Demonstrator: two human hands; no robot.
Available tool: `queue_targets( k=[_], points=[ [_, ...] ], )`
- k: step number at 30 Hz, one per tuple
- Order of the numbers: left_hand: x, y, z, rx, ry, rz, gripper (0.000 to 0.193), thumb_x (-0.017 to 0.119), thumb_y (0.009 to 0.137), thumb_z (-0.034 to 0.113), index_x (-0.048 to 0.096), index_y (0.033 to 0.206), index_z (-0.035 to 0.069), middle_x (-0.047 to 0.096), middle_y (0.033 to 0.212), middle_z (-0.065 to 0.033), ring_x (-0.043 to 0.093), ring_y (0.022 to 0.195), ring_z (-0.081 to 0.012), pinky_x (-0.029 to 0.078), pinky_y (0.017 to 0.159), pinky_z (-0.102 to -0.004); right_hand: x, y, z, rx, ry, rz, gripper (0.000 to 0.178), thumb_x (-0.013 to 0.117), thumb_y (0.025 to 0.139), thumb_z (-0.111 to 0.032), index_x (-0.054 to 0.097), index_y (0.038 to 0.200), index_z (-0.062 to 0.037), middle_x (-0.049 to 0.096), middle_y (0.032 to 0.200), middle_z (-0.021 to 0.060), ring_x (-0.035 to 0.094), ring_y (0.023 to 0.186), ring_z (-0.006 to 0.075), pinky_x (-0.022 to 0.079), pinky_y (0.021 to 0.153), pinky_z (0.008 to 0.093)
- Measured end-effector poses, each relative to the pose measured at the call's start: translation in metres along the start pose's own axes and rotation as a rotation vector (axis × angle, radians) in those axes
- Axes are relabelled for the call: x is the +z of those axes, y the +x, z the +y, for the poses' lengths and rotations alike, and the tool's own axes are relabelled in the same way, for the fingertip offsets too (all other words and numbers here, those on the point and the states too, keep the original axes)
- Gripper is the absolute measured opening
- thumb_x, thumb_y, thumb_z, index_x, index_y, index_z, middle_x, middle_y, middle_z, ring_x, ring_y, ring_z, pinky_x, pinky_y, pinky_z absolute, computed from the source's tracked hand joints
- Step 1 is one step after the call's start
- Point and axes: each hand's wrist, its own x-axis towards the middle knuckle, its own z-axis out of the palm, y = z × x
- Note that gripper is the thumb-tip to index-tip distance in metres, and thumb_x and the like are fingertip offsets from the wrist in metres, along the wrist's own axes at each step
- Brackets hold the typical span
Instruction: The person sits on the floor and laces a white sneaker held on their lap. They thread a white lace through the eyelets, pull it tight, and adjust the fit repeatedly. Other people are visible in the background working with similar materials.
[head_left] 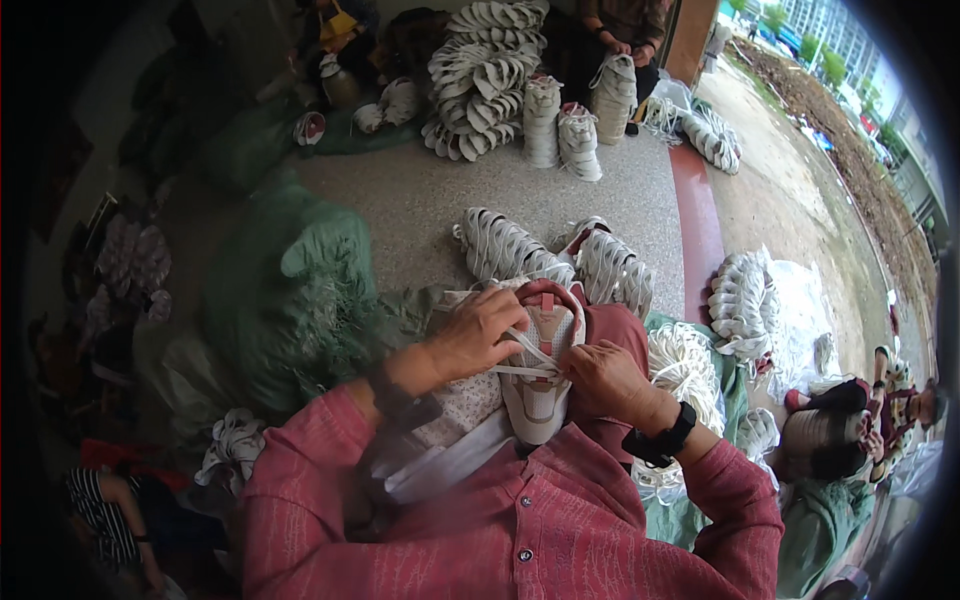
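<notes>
So I've got this one shoe (533, 418) sitting on my lap (462, 408), toe pointing back at me, and I'd call it partway laced. The lace (522, 371) already crosses the lower part of the opening, just above the toe, so that bit looks done. Higher up, the tongue (548, 318) mostly shows bare, so I reckon the upper holes are what's left, though my fingers cover some of the edges and I can't swear to it. My left hand (480, 330) has a strand pinched between thumb and finger, over the shoe's left side. My right hand (612, 380) is curled against the right edge where the lace meets it; can't tell if those fingers have the lace, the shoe or both. As for labels, nope: I can't make out any brand or writing on the shoe, nor on the stacks (500, 245) just past it.
</notes>
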Motion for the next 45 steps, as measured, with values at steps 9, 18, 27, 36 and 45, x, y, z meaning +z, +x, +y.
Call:
queue_targets(
  k=[9, 18, 27, 36, 45],
  points=[
    [0.013, 0.008, -0.005, 0.048, 0.052, -0.110, 0.026, 0.077, 0.073, 0.022, 0.060, 0.085, 0.007, 0.052, 0.100, -0.0094, 0.051, 0.101, -0.0299, 0.043, 0.092, -0.0417, 0.007, -0.002, -0.004, -0.218, -0.367, 0.051, 0.014, 0.064, 0.079, -0.013, 0.051, 0.081, -0.0075, 0.050, 0.069, 0.0037, 0.058, 0.062, 0.0214, 0.046, 0.069, 0.0369],
    [0.021, 0.032, -0.008, 0.028, -0.015, -0.260, 0.021, 0.071, 0.085, 0.025, 0.058, 0.090, 0.008, 0.059, 0.090, -0.0093, 0.058, 0.092, -0.0302, 0.047, 0.084, -0.0439, -0.027, 0.005, 0.015, -0.279, -0.140, 0.061, 0.019, 0.066, 0.070, -0.017, 0.056, 0.083, -0.0067, 0.054, 0.086, 0.0069, 0.058, 0.075, 0.0240, 0.045, 0.074, 0.0389],
    [0.050, 0.043, -0.018, 0.160, 0.138, -0.054, 0.016, 0.066, 0.089, 0.017, 0.056, 0.099, 0.008, 0.064, 0.085, -0.0133, 0.067, 0.082, -0.0343, 0.056, 0.066, -0.0425, -0.016, 0.027, 0.024, -0.087, 0.055, 0.040, 0.018, 0.059, 0.080, -0.015, 0.061, 0.097, -0.0067, 0.060, 0.100, 0.0101, 0.059, 0.092, 0.0301, 0.044, 0.083, 0.0438],
    [0.049, 0.045, -0.017, -0.274, -0.219, 0.164, 0.024, 0.071, 0.089, 0.022, 0.055, 0.091, 0.004, 0.063, 0.074, -0.0116, 0.064, 0.063, -0.0278, 0.048, 0.057, -0.0363, -0.001, 0.037, 0.018, -0.055, -0.043, 0.073, 0.019, 0.067, 0.084, -0.025, 0.061, 0.082, -0.0068, 0.062, 0.081, 0.0105, 0.061, 0.088, 0.0296, 0.044, 0.081, 0.0418],
    [-0.017, -0.072, 0.034, -1.087, -1.660, -0.374, 0.054, 0.055, 0.098, 0.052, 0.053, 0.125, 0.005, 0.061, 0.102, -0.0077, 0.058, 0.082, -0.0159, 0.050, 0.069, -0.0311, 0.010, 0.041, -0.004, 0.176, -0.271, 0.169, 0.019, 0.068, 0.081, -0.023, 0.062, 0.081, -0.0051, 0.064, 0.076, 0.0155, 0.062, 0.070, 0.0314, 0.045, 0.072, 0.0411]
  ],
)
